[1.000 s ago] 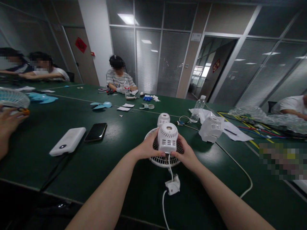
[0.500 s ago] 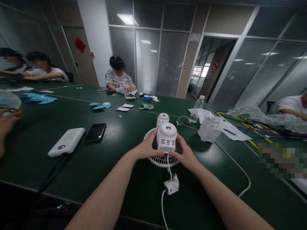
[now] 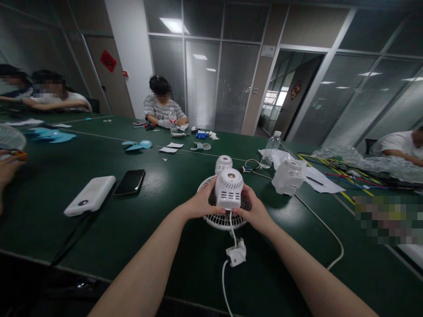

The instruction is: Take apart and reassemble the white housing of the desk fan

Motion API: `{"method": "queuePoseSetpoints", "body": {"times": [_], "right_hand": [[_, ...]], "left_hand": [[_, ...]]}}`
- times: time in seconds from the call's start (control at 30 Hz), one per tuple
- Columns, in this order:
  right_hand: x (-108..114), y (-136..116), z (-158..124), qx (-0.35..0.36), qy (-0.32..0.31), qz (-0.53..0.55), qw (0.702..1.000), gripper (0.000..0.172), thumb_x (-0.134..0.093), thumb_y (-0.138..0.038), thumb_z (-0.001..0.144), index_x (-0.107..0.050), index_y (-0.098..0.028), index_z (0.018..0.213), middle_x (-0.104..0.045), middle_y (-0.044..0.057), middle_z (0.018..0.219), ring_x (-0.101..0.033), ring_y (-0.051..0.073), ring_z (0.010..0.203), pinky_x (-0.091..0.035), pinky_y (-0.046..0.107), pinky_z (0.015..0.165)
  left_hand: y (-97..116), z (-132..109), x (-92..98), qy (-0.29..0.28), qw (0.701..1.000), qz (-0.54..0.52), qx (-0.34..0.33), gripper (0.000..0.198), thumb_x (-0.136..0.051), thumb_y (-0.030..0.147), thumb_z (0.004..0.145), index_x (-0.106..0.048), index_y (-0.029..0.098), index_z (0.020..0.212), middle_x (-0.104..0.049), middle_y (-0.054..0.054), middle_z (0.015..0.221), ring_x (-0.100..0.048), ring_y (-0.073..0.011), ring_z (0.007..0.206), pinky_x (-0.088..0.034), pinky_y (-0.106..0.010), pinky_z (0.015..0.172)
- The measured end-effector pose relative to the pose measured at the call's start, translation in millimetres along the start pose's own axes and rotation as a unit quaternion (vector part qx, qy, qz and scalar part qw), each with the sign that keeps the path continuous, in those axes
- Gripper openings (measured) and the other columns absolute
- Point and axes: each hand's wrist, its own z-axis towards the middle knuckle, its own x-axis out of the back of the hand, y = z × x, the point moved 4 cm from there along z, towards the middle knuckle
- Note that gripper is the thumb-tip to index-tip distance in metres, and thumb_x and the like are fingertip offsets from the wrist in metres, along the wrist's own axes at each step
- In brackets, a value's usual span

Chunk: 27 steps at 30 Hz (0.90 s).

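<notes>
Both of my hands grip a white fan motor housing [image 3: 229, 187] from its two sides. My left hand [image 3: 201, 202] is closed on its left side, thumb along the lower front edge. On the right side my right hand [image 3: 254, 211] is closed in the same way. Under the housing lies a round white fan grille [image 3: 214, 221], partly covered by my hands. A white cord runs from the housing's base toward me, and beside it sits a white plug [image 3: 236, 254]. Just behind stands another white rounded housing [image 3: 224, 163].
Right of my hands is a white motor housing [image 3: 290, 177] with a cord, near a water bottle [image 3: 271, 149] and papers. A power bank [image 3: 90, 196] and phone [image 3: 130, 182] lie left. Blue fan blades [image 3: 136, 145] are farther back. Other people sit around the green table [image 3: 112, 240].
My hands and the housing hold nearly the same position. The whole view has shifted very slightly, with no visible change in grip.
</notes>
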Motion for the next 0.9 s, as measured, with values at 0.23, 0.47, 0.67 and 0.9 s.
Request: {"method": "queuePoseSetpoints", "body": {"times": [0.23, 0.47, 0.67, 0.9], "right_hand": [[2.1, 0.5, 0.0, -0.008, 0.0, 0.008, 1.0, 0.089, -0.078, -0.033, 0.071, -0.028, -0.029, 0.144, -0.044, 0.008, 0.145, -0.044, 0.028, 0.133, -0.031, 0.05, 0.114], [3.3, 1.1, -0.8, 0.0, -0.025, 0.04, 0.999, 0.086, -0.075, -0.035, 0.075, -0.026, -0.029, 0.146, -0.043, 0.008, 0.147, -0.041, 0.026, 0.136, -0.029, 0.049, 0.115], [1.9, -2.6, -3.0, 0.018, -0.027, -0.012, 0.999, 0.101, -0.079, -0.036, 0.069, -0.018, -0.027, 0.149, -0.036, 0.011, 0.151, -0.032, 0.031, 0.14, -0.023, 0.055, 0.116], [-9.1, -3.7, -4.0, 0.026, 0.014, -0.093, 0.995, 0.111, -0.08, -0.038, 0.066, -0.011, -0.024, 0.15, -0.029, 0.013, 0.153, -0.026, 0.034, 0.142, -0.018, 0.056, 0.117]], "left_hand": [[-9.5, -0.6, 1.7, -0.036, 0.999, -0.003, 0.001, 0.116, -0.076, 0.044, 0.064, -0.002, 0.028, 0.151, -0.014, -0.009, 0.159, -0.017, -0.0362, 0.144, -0.014, -0.056, 0.117], [-6.4, -1.4, 4.2, -0.038, 0.999, -0.023, 0.003, 0.113, -0.078, 0.041, 0.064, -0.006, 0.029, 0.151, -0.015, -0.009, 0.158, -0.02, -0.0329, 0.144, -0.016, -0.054, 0.117], [1.5, -2.2, 5.1, -0.038, 0.999, -0.035, 0.009, 0.112, -0.078, 0.039, 0.064, -0.009, 0.027, 0.151, -0.021, -0.011, 0.156, -0.024, -0.0337, 0.142, -0.021, -0.054, 0.116], [-7.9, -0.2, 3.1, -0.025, 0.999, -0.023, -0.003, 0.114, -0.079, 0.041, 0.062, -0.009, 0.026, 0.151, -0.018, -0.01, 0.157, -0.022, -0.0338, 0.143, -0.017, -0.054, 0.118]]}}
